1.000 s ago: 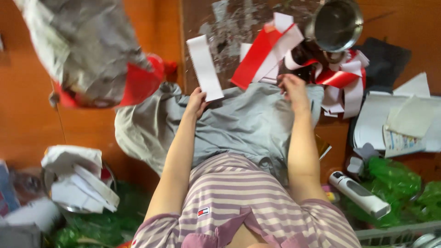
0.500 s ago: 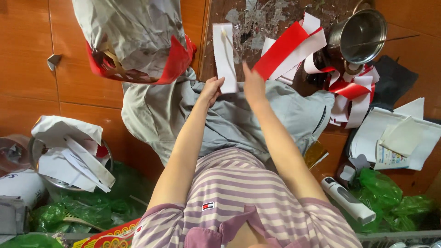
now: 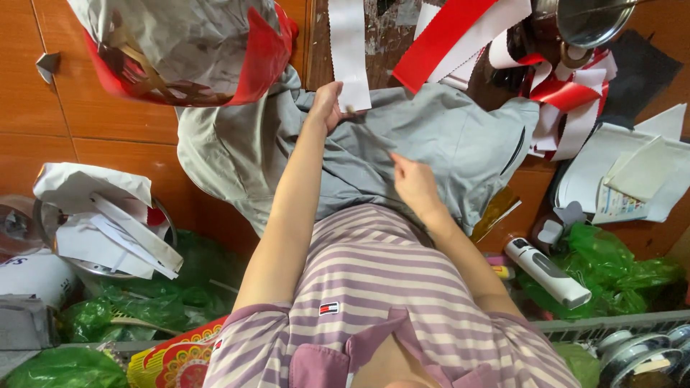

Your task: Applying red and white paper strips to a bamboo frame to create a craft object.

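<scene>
Your left arm reached straight out along the grey garment [image 3: 445, 144], elbow nearly locked, and your left hand [image 3: 327, 108] curled shut at the garment's far edge, pinching the lower end of a white paper strip [image 3: 350, 54] against the cloth. Your right arm bent at the elbow, and your right hand [image 3: 411, 179] rested nearer your body on the middle of the garment, fingers drawn together with the tips pressed into a fold; whether they actually gripped cloth could not be told.

The garment was soft, matte grey fabric, rumpled and spread across your lap, with a dark slit pocket toward its right side. The strip was flat and stiff-looking, a long narrow rectangle running away from the garment's far edge over a scuffed dark panel.

Beyond the garment's far right corner lay a heap of glossy red and white ribbons [image 3: 568, 86], looped and curled, beside a shiny metal pot [image 3: 593, 18]. Above the garment's left shoulder hung a crumpled silvery foil bag [image 3: 180, 47] with red trim. To the garment's right sat a stack of white paper sheets [image 3: 618, 179]; nearer you on that side, a white cylindrical device [image 3: 546, 271] lay against crinkled green plastic bags [image 3: 611, 266]. Left of the garment, a round metal bowl [image 3: 93, 230] held torn white paper scraps.
</scene>
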